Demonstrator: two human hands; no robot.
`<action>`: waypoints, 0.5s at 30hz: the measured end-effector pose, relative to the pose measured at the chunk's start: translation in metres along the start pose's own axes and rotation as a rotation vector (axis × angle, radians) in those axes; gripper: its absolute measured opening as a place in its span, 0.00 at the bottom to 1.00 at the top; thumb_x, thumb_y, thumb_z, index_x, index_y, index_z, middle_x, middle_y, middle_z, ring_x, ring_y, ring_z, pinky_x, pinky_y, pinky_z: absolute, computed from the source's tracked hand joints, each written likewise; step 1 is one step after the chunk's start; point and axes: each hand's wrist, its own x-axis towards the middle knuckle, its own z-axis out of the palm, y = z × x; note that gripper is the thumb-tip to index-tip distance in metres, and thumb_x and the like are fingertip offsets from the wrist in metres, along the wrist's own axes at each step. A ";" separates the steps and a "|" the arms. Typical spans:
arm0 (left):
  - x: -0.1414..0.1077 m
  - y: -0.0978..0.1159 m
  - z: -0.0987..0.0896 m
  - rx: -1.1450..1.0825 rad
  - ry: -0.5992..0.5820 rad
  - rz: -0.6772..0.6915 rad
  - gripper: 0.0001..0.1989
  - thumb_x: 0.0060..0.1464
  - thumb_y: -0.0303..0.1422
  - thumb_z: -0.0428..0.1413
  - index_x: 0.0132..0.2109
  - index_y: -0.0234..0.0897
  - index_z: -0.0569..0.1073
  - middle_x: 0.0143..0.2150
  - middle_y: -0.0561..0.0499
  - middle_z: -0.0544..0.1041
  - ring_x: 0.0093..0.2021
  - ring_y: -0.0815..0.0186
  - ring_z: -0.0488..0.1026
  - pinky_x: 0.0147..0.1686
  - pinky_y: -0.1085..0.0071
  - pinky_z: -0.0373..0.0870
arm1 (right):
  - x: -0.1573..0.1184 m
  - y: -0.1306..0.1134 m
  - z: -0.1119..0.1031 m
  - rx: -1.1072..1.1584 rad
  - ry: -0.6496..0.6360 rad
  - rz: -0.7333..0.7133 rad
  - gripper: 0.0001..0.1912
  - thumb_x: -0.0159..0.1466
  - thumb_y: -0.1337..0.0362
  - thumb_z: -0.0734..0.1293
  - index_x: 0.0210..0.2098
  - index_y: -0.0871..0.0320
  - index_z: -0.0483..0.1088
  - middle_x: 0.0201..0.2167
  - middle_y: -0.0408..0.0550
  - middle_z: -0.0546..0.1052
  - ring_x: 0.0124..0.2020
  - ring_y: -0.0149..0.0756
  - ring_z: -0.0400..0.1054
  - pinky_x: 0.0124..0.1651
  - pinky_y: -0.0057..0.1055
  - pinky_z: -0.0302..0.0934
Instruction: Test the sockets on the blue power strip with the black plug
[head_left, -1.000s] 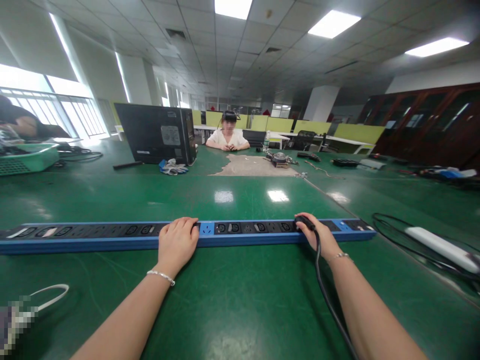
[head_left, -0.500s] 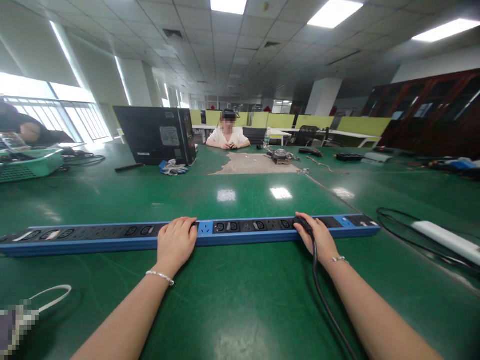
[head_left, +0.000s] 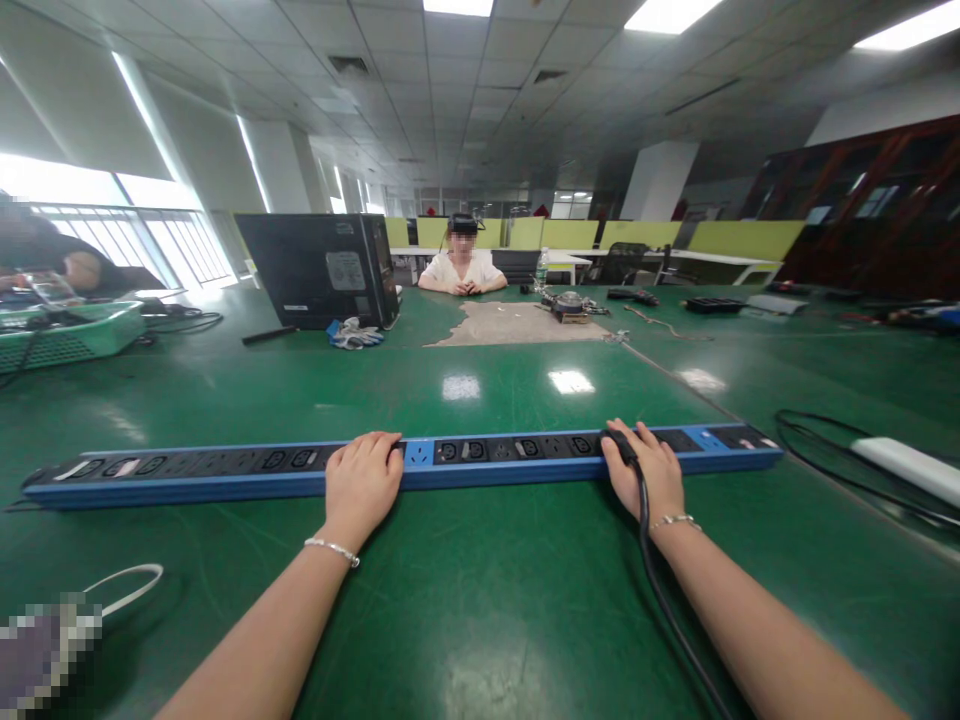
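A long blue and black power strip (head_left: 502,474) with many sockets lies across the green table in front of me. My left hand (head_left: 364,485) rests over it left of the middle, closed around its body with the fingertips hidden behind. Right of the middle, my right hand (head_left: 646,475) holds a black plug (head_left: 619,446) between thumb and fingers at the strip's top face. The plug's black cable (head_left: 660,590) runs down toward me beside my right forearm. Whether the plug sits fully in a socket cannot be seen.
A white power strip (head_left: 907,470) with black cables lies at the right. Farther back are a black computer case (head_left: 315,270), gloves (head_left: 355,333) and a green basket (head_left: 82,340). One person (head_left: 462,270) sits opposite; another sits at the far left.
The whole view has shifted, so everything appears slightly farther right. Both hands keep their places on the blue power strip, and my right hand still holds the plug.
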 end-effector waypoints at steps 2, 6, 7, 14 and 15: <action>0.000 0.000 0.000 -0.001 0.001 0.002 0.16 0.58 0.34 0.42 0.47 0.42 0.72 0.47 0.51 0.76 0.49 0.62 0.70 0.48 0.62 0.58 | 0.000 -0.001 -0.001 -0.007 -0.012 0.003 0.22 0.61 0.53 0.56 0.49 0.53 0.69 0.51 0.47 0.72 0.57 0.46 0.59 0.59 0.49 0.47; 0.000 0.000 -0.001 -0.005 -0.003 0.006 0.17 0.58 0.34 0.42 0.47 0.42 0.72 0.48 0.50 0.76 0.50 0.61 0.70 0.49 0.62 0.58 | -0.001 -0.004 0.001 0.007 0.004 0.050 0.21 0.61 0.53 0.56 0.48 0.51 0.70 0.49 0.47 0.74 0.55 0.45 0.62 0.59 0.51 0.46; 0.000 0.000 -0.002 -0.007 -0.005 0.005 0.17 0.58 0.34 0.42 0.48 0.42 0.72 0.48 0.50 0.76 0.50 0.61 0.69 0.50 0.61 0.58 | -0.001 -0.005 0.001 0.012 0.013 0.064 0.20 0.61 0.54 0.56 0.48 0.51 0.70 0.49 0.47 0.74 0.54 0.45 0.62 0.59 0.51 0.45; -0.005 0.004 0.003 -0.035 0.006 0.048 0.19 0.59 0.35 0.41 0.51 0.40 0.71 0.54 0.46 0.73 0.56 0.59 0.65 0.56 0.57 0.54 | 0.000 -0.005 -0.001 0.040 0.007 0.061 0.20 0.61 0.53 0.57 0.48 0.50 0.70 0.48 0.47 0.75 0.54 0.44 0.62 0.59 0.50 0.45; -0.005 0.006 0.004 -0.042 -0.005 0.076 0.19 0.60 0.36 0.41 0.52 0.40 0.70 0.55 0.46 0.72 0.57 0.59 0.64 0.56 0.57 0.53 | 0.000 -0.005 -0.001 0.040 -0.003 0.059 0.20 0.61 0.53 0.57 0.49 0.50 0.70 0.48 0.47 0.74 0.54 0.44 0.62 0.59 0.51 0.45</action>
